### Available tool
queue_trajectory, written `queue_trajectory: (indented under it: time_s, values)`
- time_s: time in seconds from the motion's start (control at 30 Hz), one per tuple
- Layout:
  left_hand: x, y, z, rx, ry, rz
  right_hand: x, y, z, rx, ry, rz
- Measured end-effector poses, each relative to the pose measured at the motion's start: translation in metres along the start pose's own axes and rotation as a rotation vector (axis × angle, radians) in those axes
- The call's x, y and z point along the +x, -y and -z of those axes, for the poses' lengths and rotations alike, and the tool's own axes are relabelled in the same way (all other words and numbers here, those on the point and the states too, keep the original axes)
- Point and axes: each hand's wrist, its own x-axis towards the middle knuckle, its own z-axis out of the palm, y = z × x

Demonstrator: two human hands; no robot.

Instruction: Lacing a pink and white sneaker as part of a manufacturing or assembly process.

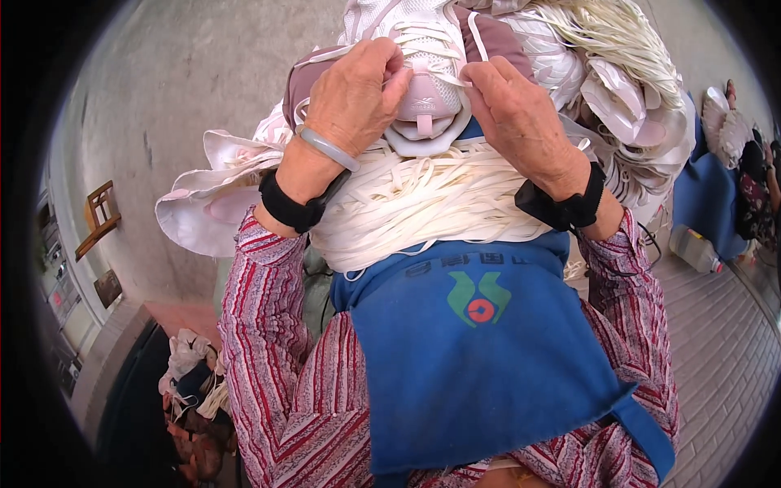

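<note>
A pale pink and white sneaker (pixel 434 96) lies at the top of my lap, its tongue and collar toward me. White lace (pixel 425 34) criss-crosses its front. On the left side of the tongue, my left hand (pixel 351 102) is closed, thumb and fingertips pinched at the lacing by the shoe's edge. My right hand (pixel 525 122) pinches the lace on the other side. The fingertips partly hide what they grip. Below the shoe, a thick bundle of loose cream shoelaces (pixel 431 199) lies across my blue apron (pixel 488 366).
More pink and white shoe uppers (pixel 622 102) are heaped at the right, with cream laces (pixel 606 28) over them; others (pixel 215 195) hang at the left. A plastic bottle (pixel 694 249) lies on the paved floor. Another person (pixel 765 187) sits at the far right.
</note>
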Motion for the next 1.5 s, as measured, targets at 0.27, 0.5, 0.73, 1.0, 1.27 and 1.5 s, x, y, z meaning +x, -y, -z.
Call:
queue_trajectory:
  time_s: [0.27, 0.5, 0.73, 1.0, 1.27, 1.5]
  values:
    - [-0.002, -0.007, -0.006, 0.3, -0.005, -0.102, 0.03, -0.002, 0.018, -0.066, -0.149, 0.098]
    - [0.001, 0.012, 0.021, 0.153, 0.226, 0.083, 0.01, 0.016, 0.018, -0.049, -0.037, 0.214]
    - [0.002, -0.003, 0.008, -0.143, 0.113, 0.281, -0.011, -0.019, 0.0, -0.042, -0.083, -0.005]
    - [0.012, 0.001, -0.008, -0.07, 0.074, 0.203, 0.0, -0.039, -0.024, 0.135, -0.152, -0.086]
    - [0.01, -0.001, -0.007, -0.061, -0.078, -0.021, 0.0, -0.006, 0.017, 0.651, 0.182, -0.439]
    - [0.022, -0.004, 0.001, 0.213, 0.122, -0.023, 0.012, -0.009, 0.003, 0.46, 0.09, -0.294]
